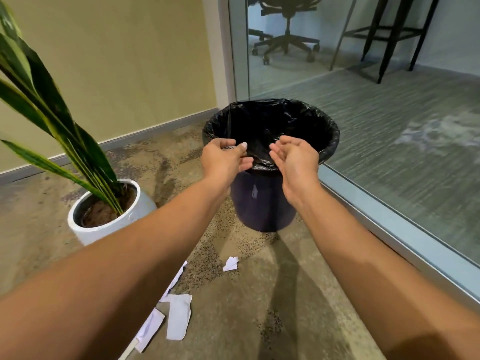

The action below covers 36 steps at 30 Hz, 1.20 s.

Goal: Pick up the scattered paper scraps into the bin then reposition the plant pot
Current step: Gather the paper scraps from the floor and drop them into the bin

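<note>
Hands apart above the bin (262, 203): left hand (224, 159) curled, hold unclear, right hand (296, 157) relaxed; plant pot (104, 231) and paper scraps (179, 318) nearby

No legible text or labels anywhere.

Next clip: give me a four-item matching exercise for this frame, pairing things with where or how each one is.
Things:
1. bin
2. plant pot
3. paper scraps
4. office chair

Descriptions:
A. behind the glass wall
B. white, holds long green leaves
C. lined with a black bag
D. scattered on the floor

Pairs: 1-C, 2-B, 3-D, 4-A
</note>
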Each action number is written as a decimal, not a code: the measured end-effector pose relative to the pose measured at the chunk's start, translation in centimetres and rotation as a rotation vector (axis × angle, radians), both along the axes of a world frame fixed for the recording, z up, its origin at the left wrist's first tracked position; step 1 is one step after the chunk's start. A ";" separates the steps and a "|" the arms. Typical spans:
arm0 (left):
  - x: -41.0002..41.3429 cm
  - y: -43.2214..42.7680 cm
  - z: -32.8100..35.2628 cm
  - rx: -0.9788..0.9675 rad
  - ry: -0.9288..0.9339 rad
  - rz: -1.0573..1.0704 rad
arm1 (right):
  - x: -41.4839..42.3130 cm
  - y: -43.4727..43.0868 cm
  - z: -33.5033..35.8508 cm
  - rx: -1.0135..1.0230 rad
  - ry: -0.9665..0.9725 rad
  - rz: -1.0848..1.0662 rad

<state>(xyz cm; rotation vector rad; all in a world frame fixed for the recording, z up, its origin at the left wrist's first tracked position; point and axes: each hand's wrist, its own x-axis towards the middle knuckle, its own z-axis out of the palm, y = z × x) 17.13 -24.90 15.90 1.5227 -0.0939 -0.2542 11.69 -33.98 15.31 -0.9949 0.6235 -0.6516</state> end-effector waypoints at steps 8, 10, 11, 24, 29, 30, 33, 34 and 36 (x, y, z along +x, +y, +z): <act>-1.4 6.2 -6.4 0.189 -0.003 0.113 | 0.2 5.5 -5.7 -0.527 0.114 0.175; -2.0 9.1 -9.4 0.304 0.062 0.114 | 0.4 7.1 -8.0 -0.583 0.231 0.328; -2.4 10.6 -11.0 0.368 0.092 0.117 | 0.5 7.7 -9.4 -0.613 0.297 0.400; -7.5 23.0 -24.3 1.303 0.242 -0.111 | -0.2 12.8 -24.7 -1.204 1.202 1.025; -8.3 22.1 -25.9 1.279 0.269 -0.183 | 0.5 16.7 -26.4 -1.300 0.900 1.110; -8.5 22.0 -26.1 1.297 0.247 -0.182 | 0.8 17.4 -26.4 -1.287 0.817 1.115; -8.7 21.6 -26.6 1.329 0.203 -0.165 | 2.2 19.1 -26.4 -1.211 0.684 1.108; -8.7 21.5 -26.7 1.336 0.196 -0.163 | 2.8 19.5 -26.3 -1.183 0.667 1.101; -8.7 21.4 -26.6 1.360 0.173 -0.161 | 4.1 20.1 -26.1 -1.156 0.649 1.090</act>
